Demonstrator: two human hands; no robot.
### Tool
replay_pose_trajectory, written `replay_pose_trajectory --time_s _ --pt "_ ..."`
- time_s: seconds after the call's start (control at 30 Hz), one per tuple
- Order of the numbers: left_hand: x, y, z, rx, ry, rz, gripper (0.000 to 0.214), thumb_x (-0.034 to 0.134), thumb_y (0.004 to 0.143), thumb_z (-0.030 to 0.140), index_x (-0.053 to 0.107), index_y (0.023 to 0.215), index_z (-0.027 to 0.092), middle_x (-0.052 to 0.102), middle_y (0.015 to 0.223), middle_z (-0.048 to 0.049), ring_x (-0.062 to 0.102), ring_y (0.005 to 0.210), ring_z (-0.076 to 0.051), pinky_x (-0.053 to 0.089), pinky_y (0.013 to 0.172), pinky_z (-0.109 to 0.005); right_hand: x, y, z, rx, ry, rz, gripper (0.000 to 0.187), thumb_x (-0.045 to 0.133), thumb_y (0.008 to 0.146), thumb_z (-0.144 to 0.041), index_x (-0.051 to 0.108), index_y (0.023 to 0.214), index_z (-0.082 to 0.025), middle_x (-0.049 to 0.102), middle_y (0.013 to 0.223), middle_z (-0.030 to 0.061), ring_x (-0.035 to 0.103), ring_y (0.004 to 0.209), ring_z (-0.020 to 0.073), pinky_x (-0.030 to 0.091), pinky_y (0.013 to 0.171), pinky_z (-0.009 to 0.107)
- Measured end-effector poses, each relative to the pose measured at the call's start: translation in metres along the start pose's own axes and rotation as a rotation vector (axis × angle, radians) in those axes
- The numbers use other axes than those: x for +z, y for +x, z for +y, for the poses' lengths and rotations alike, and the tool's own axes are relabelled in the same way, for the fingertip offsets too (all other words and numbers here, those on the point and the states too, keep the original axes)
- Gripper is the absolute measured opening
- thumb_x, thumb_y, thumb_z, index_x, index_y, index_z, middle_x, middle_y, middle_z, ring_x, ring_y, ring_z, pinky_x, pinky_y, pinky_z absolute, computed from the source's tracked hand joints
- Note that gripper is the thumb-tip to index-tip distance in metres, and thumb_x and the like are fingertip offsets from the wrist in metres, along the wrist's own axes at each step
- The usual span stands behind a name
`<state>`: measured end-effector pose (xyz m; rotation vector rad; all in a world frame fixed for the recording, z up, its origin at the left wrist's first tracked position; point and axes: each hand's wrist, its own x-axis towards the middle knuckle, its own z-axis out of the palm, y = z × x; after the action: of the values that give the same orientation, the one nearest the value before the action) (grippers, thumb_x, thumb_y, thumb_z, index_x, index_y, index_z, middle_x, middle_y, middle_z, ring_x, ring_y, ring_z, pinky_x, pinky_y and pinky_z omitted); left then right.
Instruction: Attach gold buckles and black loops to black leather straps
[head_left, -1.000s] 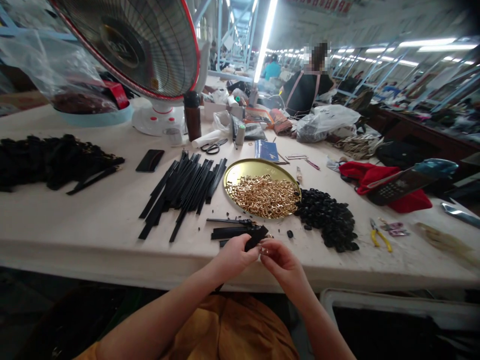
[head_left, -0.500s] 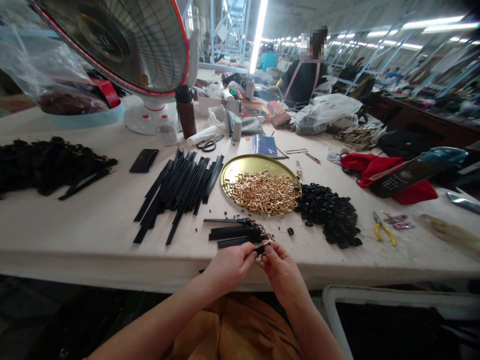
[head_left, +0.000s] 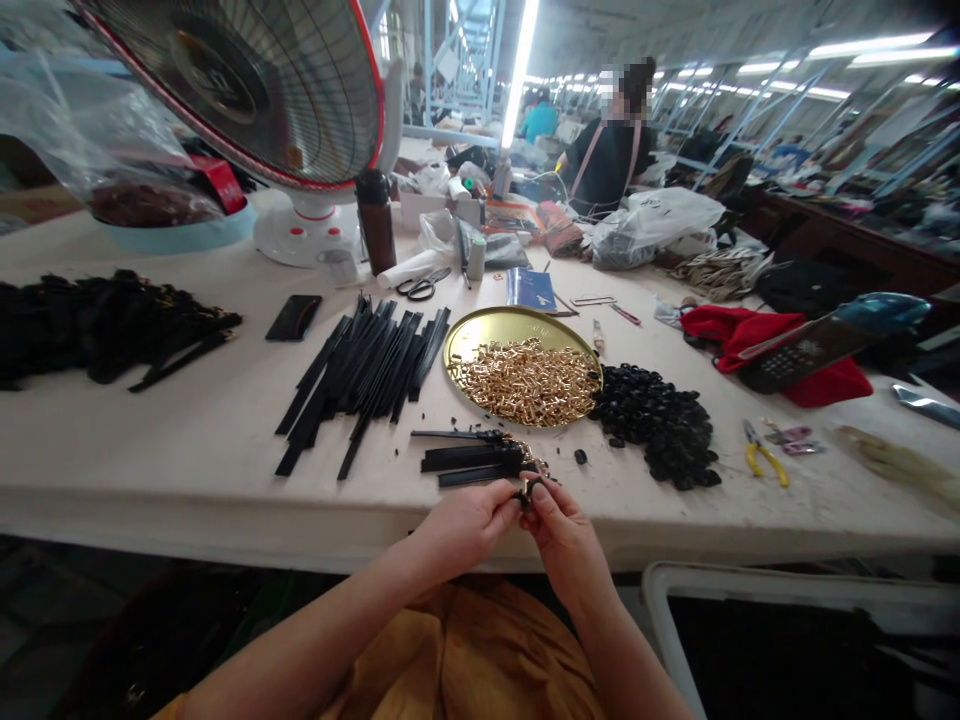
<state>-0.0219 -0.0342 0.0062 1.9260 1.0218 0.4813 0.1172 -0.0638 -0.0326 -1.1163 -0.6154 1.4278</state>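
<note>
My left hand (head_left: pixel 465 522) and my right hand (head_left: pixel 564 535) meet at the table's front edge, both pinched on one small black strap end with a gold fitting (head_left: pixel 526 489). Just beyond my fingers lie a few finished black straps (head_left: pixel 469 458) with gold ends. A round gold tray (head_left: pixel 487 325) holds a heap of gold metal clips (head_left: pixel 529 381). To its left is a fan of loose black straps (head_left: pixel 367 375). To its right sits a heap of small black pieces (head_left: pixel 660 425).
A big fan heater (head_left: pixel 247 80) stands at the back left beside a dark bottle (head_left: pixel 375 220). A black pile (head_left: pixel 97 325), a phone (head_left: pixel 294 317), scissors (head_left: pixel 418 288), yellow pliers (head_left: pixel 765 455) and red cloth (head_left: pixel 757 345) lie around. Another person (head_left: pixel 611 150) works across the table.
The black strap end has sunk deeper between my fingertips, and both hands have closed tighter together on it. The view has shifted slightly.
</note>
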Motion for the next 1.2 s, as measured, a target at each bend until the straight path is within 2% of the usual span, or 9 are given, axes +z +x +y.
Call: replay_pose_trajectory --time_s 0.13,0.23,0.4,0.5,0.67,0.87,0.93,1.1,1.2 --pt "0.005 -0.002 0.002 -0.114 -0.184 0.029 0.012 0.042 0.081 0.026 0.048 0.082 0.017 0.056 0.075 0.0001 0.049 0.068 -0.012 0.036 0.059 -0.021 0.008 -0.012 0.005 -0.107 -0.173 0.002 0.02 0.063 0.073 -0.036 0.064 0.086 -0.021 0.061 0.076 -0.0004 0.052 0.071 0.0138 0.041 0.068 0.026" --pt "0.006 -0.004 0.002 -0.147 -0.339 -0.032 0.018 0.036 0.084 0.031 0.042 0.074 0.017 0.046 0.059 0.0037 0.042 0.052 -0.009 0.033 0.049 -0.02 0.008 -0.016 0.005 -0.204 -0.262 0.075 0.019 0.062 0.073 -0.037 0.06 0.08 -0.02 0.056 0.069 -0.0025 0.048 0.065 0.0123 0.039 0.064 0.025" --pt "0.011 -0.005 -0.001 -0.182 -0.459 -0.107 0.022 0.034 0.084 0.037 0.038 0.074 0.019 0.046 0.055 0.0054 0.037 0.041 -0.007 0.029 0.04 -0.019 0.002 -0.013 0.002 -0.127 -0.248 0.071 0.028 0.058 0.075 -0.041 0.049 0.062 -0.019 0.042 0.055 -0.0045 0.038 0.054 0.0101 0.035 0.054 0.024" --pt "0.016 -0.007 -0.002 -0.207 -0.45 -0.045 0.023 0.034 0.085 0.037 0.039 0.072 0.018 0.048 0.056 0.005 0.037 0.041 -0.007 0.028 0.041 -0.019 0.004 -0.015 0.0 -0.067 -0.208 0.047 0.029 0.055 0.076 -0.043 0.046 0.062 -0.019 0.04 0.055 -0.0046 0.036 0.053 0.0103 0.033 0.051 0.024" --pt "0.02 -0.011 0.001 -0.173 -0.4 0.067 0.026 0.036 0.085 0.037 0.042 0.069 0.017 0.047 0.055 0.0042 0.041 0.049 -0.008 0.031 0.049 -0.02 0.006 -0.021 -0.004 -0.266 -0.472 0.14 0.03 0.054 0.077 -0.043 0.046 0.061 -0.019 0.041 0.058 -0.0043 0.037 0.058 0.0108 0.032 0.056 0.023" --pt "0.021 -0.011 0.0 -0.205 -0.399 0.048 0.026 0.036 0.085 0.036 0.042 0.068 0.018 0.044 0.051 0.0059 0.038 0.046 -0.008 0.03 0.048 -0.02 -0.005 -0.012 -0.002 -0.043 -0.354 -0.048 0.026 0.057 0.073 -0.043 0.052 0.069 -0.018 0.045 0.058 -0.0039 0.039 0.055 0.0107 0.035 0.056 0.025" --pt "0.023 -0.01 -0.003 -0.217 -0.388 0.062 0.026 0.036 0.084 0.036 0.042 0.068 0.018 0.044 0.051 0.0055 0.039 0.047 -0.008 0.03 0.047 -0.019 -0.006 -0.012 -0.001 -0.122 -0.446 -0.006 0.022 0.058 0.073 -0.04 0.053 0.07 -0.018 0.047 0.059 -0.003 0.041 0.055 0.0113 0.035 0.055 0.025" --pt "0.023 -0.005 -0.004 -0.212 -0.349 0.017 0.026 0.036 0.084 0.039 0.043 0.071 0.018 0.049 0.057 0.0042 0.043 0.046 -0.008 0.032 0.044 -0.019 -0.005 -0.014 -0.006 -0.561 -0.789 0.212 0.012 0.061 0.07 -0.031 0.057 0.067 -0.02 0.05 0.067 -0.0006 0.045 0.061 0.0134 0.037 0.06 0.027" --pt "0.019 -0.001 -0.002 -0.231 -0.383 -0.041 0.024 0.035 0.085 0.039 0.042 0.074 0.018 0.052 0.059 0.0038 0.045 0.043 -0.008 0.033 0.042 -0.019 -0.007 -0.01 -0.01 -0.401 -0.67 0.167 0.015 0.06 0.072 -0.034 0.056 0.066 -0.02 0.049 0.063 -0.0015 0.044 0.059 0.0129 0.037 0.057 0.026"
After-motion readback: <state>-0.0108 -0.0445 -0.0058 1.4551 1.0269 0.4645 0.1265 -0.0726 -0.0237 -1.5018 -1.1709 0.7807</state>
